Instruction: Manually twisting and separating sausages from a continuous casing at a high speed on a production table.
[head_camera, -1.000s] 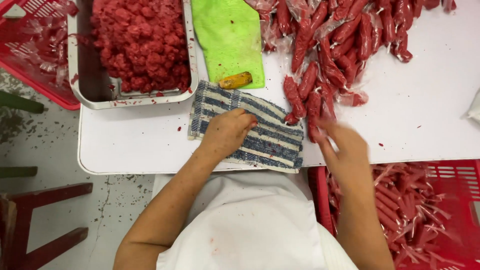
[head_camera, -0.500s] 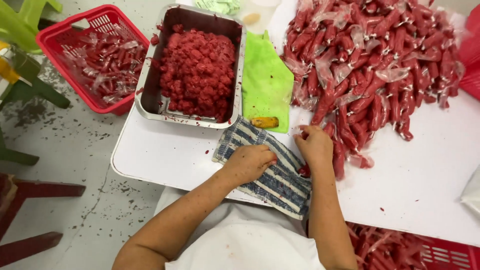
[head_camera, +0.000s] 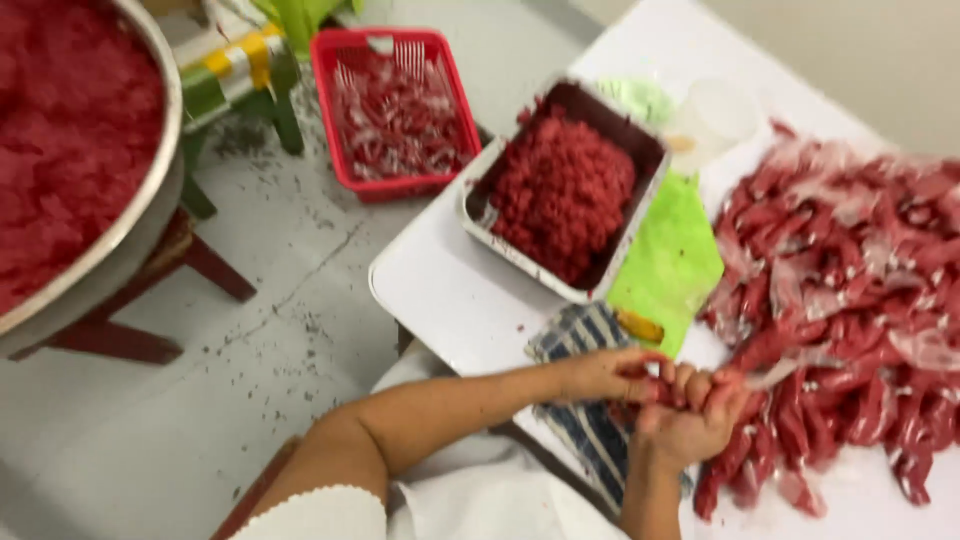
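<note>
Above the striped cloth (head_camera: 585, 420) on the table (head_camera: 450, 290), our left hand (head_camera: 615, 375) and right hand (head_camera: 690, 415) meet, both closed around one red sausage (head_camera: 668, 392). Just beside them lies the sausage pile (head_camera: 850, 310).

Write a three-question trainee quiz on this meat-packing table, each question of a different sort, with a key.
1. True or false: the metal tray on the white table is empty.
2. Multiple choice: the green sheet lies (a) under the striped cloth, (b) between the tray and the pile of red sausages, (c) in the red basket.
3. Fill in: the left hand and right hand meet above the striped ____.

Key: 1 false, it holds red minced meat; 2 b; 3 cloth.
</note>
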